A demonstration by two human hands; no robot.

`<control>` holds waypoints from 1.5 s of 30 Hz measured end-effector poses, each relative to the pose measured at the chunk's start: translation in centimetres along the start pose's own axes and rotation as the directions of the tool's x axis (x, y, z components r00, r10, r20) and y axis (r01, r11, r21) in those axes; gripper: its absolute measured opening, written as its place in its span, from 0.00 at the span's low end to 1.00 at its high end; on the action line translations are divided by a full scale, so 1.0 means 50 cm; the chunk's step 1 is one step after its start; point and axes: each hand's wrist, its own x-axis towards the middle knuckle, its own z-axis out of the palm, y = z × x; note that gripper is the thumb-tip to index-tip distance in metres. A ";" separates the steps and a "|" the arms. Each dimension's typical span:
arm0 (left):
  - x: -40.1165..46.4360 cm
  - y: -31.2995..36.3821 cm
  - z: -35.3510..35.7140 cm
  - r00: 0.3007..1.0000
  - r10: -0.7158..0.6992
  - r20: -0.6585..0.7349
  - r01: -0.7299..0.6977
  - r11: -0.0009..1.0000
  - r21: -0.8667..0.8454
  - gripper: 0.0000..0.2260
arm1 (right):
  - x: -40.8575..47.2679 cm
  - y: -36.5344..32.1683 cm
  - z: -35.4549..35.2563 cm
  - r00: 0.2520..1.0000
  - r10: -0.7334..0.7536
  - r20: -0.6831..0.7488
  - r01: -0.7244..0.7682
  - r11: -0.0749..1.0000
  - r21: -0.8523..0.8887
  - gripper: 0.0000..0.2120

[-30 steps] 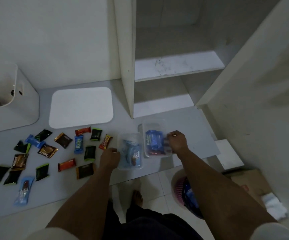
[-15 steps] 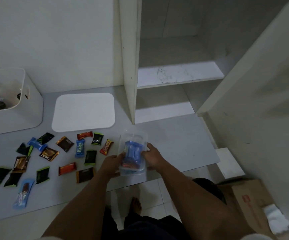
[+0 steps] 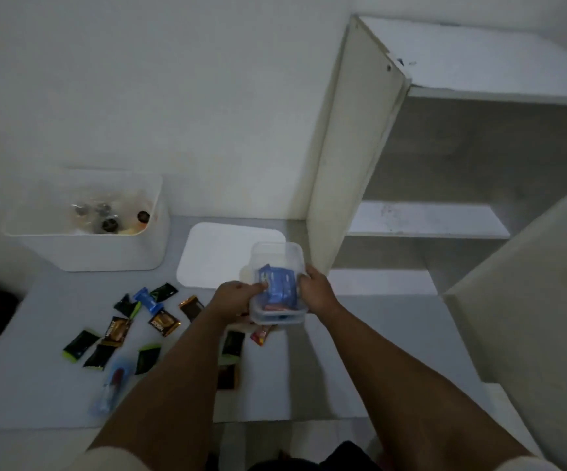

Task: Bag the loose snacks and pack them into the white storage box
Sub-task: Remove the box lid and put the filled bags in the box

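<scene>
Both hands clamp one clear plastic container (image 3: 277, 283) of blue snack packets: left hand (image 3: 238, 297) at 9 o'clock, right hand (image 3: 316, 290) at 3. Roughly a dozen loose snacks (image 3: 163, 322) lie at 8 o'clock; one white storage box (image 3: 98, 226) at 10.

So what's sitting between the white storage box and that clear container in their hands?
In the head view, a flat white lid lies on the tabletop between the white storage box and the clear container.

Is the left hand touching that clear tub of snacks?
Touching. The head view shows the left hand gripping the clear tub at its left side, fingers curled against its wall.
</scene>
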 end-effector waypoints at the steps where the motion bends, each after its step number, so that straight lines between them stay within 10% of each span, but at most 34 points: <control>1: -0.001 0.029 -0.038 0.998 0.034 -0.047 -0.033 0.999 0.012 0.21 | 0.016 -0.044 0.021 0.999 -0.044 0.001 0.044 0.999 -0.029 0.18; 11: 0.063 0.246 -0.497 0.981 0.086 -0.176 -0.115 0.980 -0.165 0.25 | 0.168 -0.474 0.327 0.970 -0.223 0.100 0.235 0.963 -0.131 0.27; 19: 0.213 0.228 -0.799 0.981 -0.187 -0.060 0.183 0.981 -0.071 0.24 | 0.231 -0.602 0.587 0.979 0.018 0.205 0.036 0.966 -0.255 0.21; 30: 0.407 0.153 -0.878 0.912 -0.378 0.156 0.387 0.922 -0.024 0.18 | 0.313 -0.590 0.739 0.941 0.308 0.138 -0.216 0.865 -0.452 0.07; 35: 0.453 0.114 -0.874 0.892 -0.401 0.209 0.400 0.915 0.047 0.24 | 0.327 -0.554 0.770 0.910 0.368 0.189 -0.236 0.838 -0.493 0.19; 45: 0.489 0.045 -0.828 0.924 -0.337 0.180 0.338 0.941 0.026 0.12 | 0.353 -0.499 0.835 0.971 0.134 0.199 0.114 0.471 -0.874 0.29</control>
